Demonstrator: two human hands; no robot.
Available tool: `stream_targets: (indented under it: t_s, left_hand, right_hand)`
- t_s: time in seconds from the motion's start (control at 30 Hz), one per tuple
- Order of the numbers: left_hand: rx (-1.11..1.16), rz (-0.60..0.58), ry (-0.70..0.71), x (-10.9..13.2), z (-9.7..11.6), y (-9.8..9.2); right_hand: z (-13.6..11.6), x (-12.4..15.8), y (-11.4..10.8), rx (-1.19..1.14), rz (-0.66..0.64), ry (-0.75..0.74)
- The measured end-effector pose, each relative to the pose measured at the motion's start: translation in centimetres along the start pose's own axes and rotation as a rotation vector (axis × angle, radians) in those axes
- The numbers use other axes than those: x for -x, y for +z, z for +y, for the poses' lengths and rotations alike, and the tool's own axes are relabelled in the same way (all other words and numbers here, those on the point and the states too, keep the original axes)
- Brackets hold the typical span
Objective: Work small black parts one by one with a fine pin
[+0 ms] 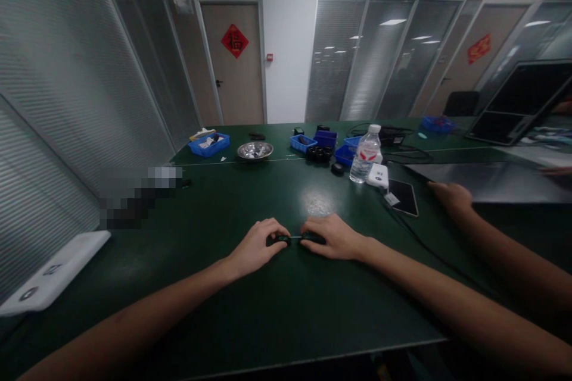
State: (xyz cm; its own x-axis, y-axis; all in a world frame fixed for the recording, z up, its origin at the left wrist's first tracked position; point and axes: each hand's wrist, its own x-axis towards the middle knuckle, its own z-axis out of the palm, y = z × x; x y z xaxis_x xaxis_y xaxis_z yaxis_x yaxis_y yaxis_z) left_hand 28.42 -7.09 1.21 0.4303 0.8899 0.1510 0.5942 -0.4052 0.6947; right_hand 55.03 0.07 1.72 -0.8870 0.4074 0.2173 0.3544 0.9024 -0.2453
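Note:
Both my hands rest on the dark green table [286, 309] at its middle. My left hand [259, 245] is closed around one end of a small dark object [290, 239], and my right hand [333, 235] is closed around its other end. A thin pale bar of the object shows between the two hands. What the object is I cannot make out in the dim light.
Another person's hand and forearm [453, 197] lie on the table at right, beside a phone [404, 196]. Farther back stand a water bottle [365, 156], a white power bank [378, 176], blue bins [209, 144], a metal bowl [254, 150] and a laptop [518, 104]. A white device [51, 271] lies at left.

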Motion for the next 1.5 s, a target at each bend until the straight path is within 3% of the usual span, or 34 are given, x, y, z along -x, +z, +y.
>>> stream_targets:
  t_s: [0.4,0.73,1.13,1.5]
  left_hand:
    - [0.121,0.036,0.067,0.0,-0.5,0.1]
    - [-0.023,0.024,0.127,0.3,-0.3,0.3]
    - [0.162,0.145,0.095,0.3,0.2,0.0]
    - [0.185,0.112,0.077,0.2,0.3,-0.2]
  right_hand:
    - [0.1,0.2,0.2,0.002,0.001,0.032]
    - [0.0,0.1,0.3,0.069,-0.057,-0.008]
    - [-0.8,0.3,0.9,-0.036,0.015,0.083]
    - [-0.9,0.2,0.8,-0.078,0.028,0.109]
